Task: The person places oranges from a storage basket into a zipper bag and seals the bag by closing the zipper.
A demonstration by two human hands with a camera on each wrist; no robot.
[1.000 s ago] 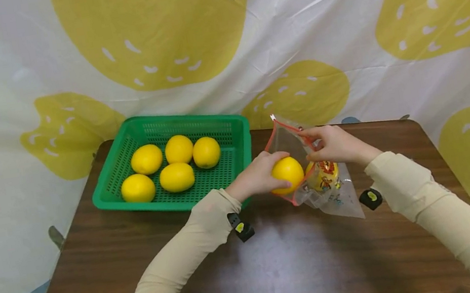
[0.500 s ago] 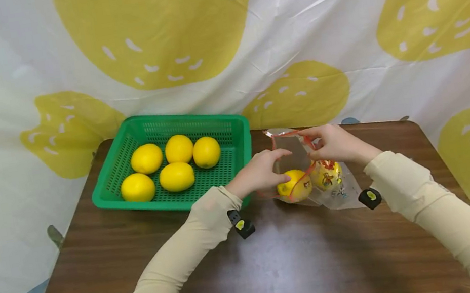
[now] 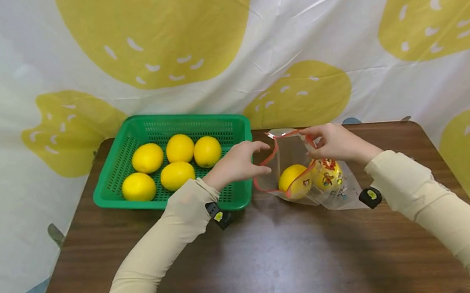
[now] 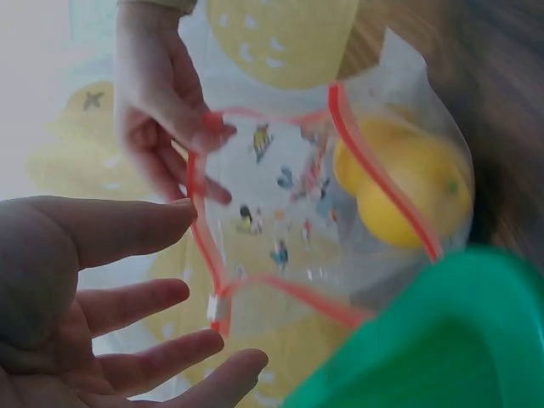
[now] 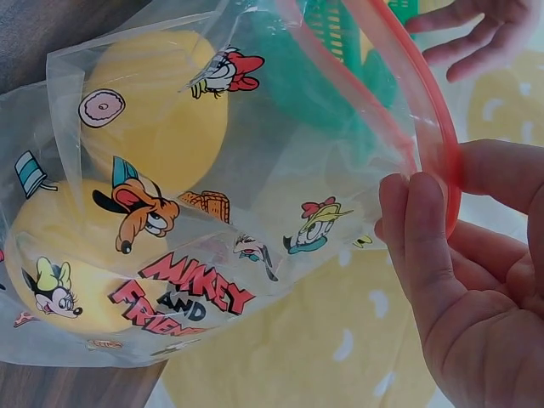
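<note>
Dark wooden table point(image 3: 278, 273), far side: the right hand point(image 3: 336, 143) pinches a clear, red-rimmed plastic bag point(image 3: 312, 184); the left hand point(image 3: 238, 164), fingers parted, holds nothing. Probably limp, slippery film: grip its rim point(image 4: 378, 172).

Clear bag point(image 5: 255, 170), printed lettering point(image 5: 180, 303) "MICKEY" in red, "AND" in black, "FRIEN…" in red, ending unclear

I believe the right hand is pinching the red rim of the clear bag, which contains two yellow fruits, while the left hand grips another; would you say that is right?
Not quite: the left hand grips no fruit; the left wrist view shows its fingers spread and empty. The right hand does pinch the red rim of the clear bag, which contains two yellow fruits.
</note>
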